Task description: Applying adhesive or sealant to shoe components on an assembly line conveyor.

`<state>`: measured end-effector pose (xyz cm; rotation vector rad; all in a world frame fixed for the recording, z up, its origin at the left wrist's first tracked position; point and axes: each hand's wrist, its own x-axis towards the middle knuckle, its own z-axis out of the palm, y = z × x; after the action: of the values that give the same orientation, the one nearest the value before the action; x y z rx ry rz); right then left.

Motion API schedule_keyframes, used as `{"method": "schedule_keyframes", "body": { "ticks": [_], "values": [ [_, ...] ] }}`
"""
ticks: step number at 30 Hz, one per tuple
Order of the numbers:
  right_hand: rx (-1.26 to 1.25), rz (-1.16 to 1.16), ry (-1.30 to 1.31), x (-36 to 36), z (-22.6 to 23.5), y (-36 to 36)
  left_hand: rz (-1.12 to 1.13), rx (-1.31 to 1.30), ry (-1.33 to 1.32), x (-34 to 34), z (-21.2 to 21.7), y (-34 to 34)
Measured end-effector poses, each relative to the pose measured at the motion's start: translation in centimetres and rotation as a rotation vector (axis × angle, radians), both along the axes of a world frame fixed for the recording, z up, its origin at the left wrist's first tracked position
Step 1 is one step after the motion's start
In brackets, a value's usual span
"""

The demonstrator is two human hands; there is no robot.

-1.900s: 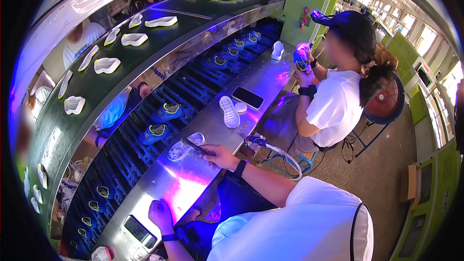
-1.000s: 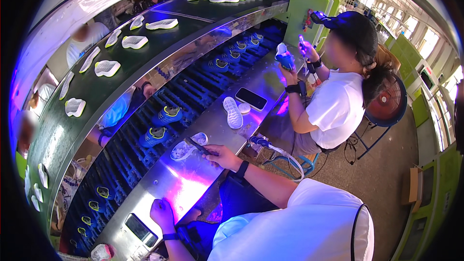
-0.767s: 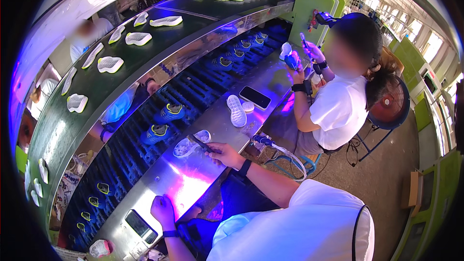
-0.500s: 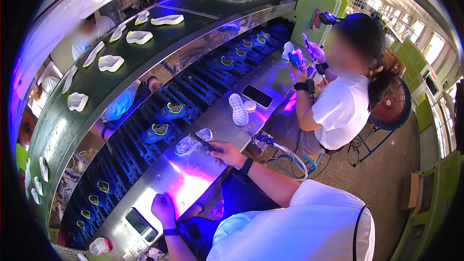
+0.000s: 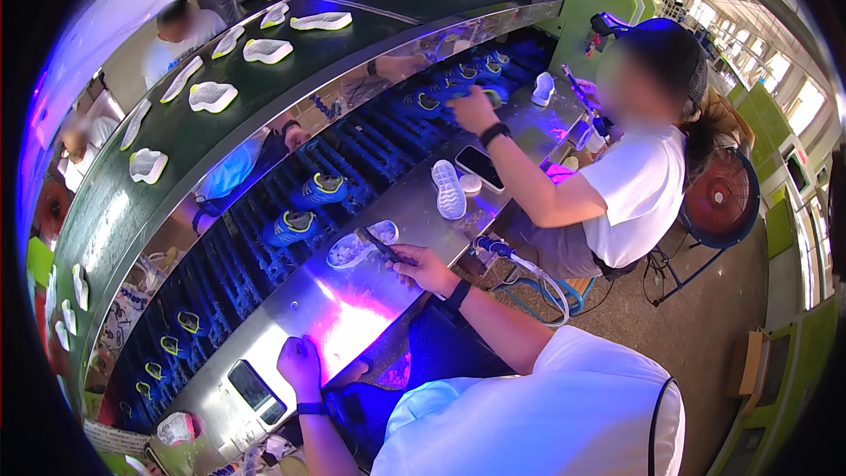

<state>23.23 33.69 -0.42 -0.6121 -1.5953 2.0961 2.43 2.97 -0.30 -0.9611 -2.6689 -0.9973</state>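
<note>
My right hand [image 5: 425,270] grips a dark-handled brush [image 5: 381,245]. Its tip hangs by a white sole-shaped tray [image 5: 333,261] with pale, lumpy contents, on the metal ledge. My left hand [image 5: 300,365] is curled into a fist on the ledge's front edge, beside a bright pink-violet patch of light; nothing shows in it. A phone [image 5: 256,391] lies to its left. Past the ledge, blue shoes with yellow-green collars, such as this shoe [image 5: 293,227], sit on a dark slatted conveyor [image 5: 256,256].
Several white soles [image 5: 213,97] lie on a raised green belt [image 5: 115,211] beyond. At right, a seated co-worker [image 5: 639,185] reaches over the conveyor. Near them are a white sole [image 5: 448,190], a round white lid [image 5: 471,184], another phone [image 5: 480,167] and a fan [image 5: 718,197].
The co-worker's near hand has moved from in front of their body out over the conveyor, to a blue shoe there. My right hand keeps the brush by the tray; my left fist stays put.
</note>
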Motion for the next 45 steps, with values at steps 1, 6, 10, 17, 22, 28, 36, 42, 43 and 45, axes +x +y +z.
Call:
{"method": "schedule_keyframes", "body": {
  "ticks": [1,6,10,17,22,28,36,42,43,45],
  "values": [
    [0.014,0.011,-0.013,0.1,0.0,0.1,-0.007,0.002,0.006,0.0,-0.1,0.0],
    [0.044,0.033,-0.016,0.2,-0.4,0.3,-0.036,0.007,-0.027,0.2,0.2,0.2],
    [0.046,-0.015,-0.009,0.8,-1.5,-1.3,-0.051,0.006,-0.017,0.3,-1.7,-1.1],
    [0.046,-0.017,-0.011,1.9,-1.5,-2.2,-0.037,0.01,-0.03,1.5,-1.7,-1.7],
    [0.055,0.009,-0.063,3.5,-1.0,-2.3,-0.042,0.027,-0.043,2.9,-2.8,-1.8],
    [0.055,-0.015,-0.057,4.5,-1.0,-2.2,-0.028,0.017,-0.038,3.9,-3.2,-1.6],
    [0.085,-0.016,-0.111,5.3,-0.5,-2.3,-0.027,-0.01,-0.072,4.7,-3.3,-1.6],
    [0.086,-0.025,-0.107,5.6,-0.5,-2.2,-0.025,0.003,-0.058,4.9,-3.8,-1.5],
    [0.082,-0.028,-0.103,5.6,-0.8,-2.2,-0.021,-0.014,-0.059,4.9,-3.9,-1.5],
    [0.081,-0.024,-0.102,5.7,-1.1,-2.1,-0.021,-0.007,-0.07,5.0,-3.8,-1.6]
  ]
}}
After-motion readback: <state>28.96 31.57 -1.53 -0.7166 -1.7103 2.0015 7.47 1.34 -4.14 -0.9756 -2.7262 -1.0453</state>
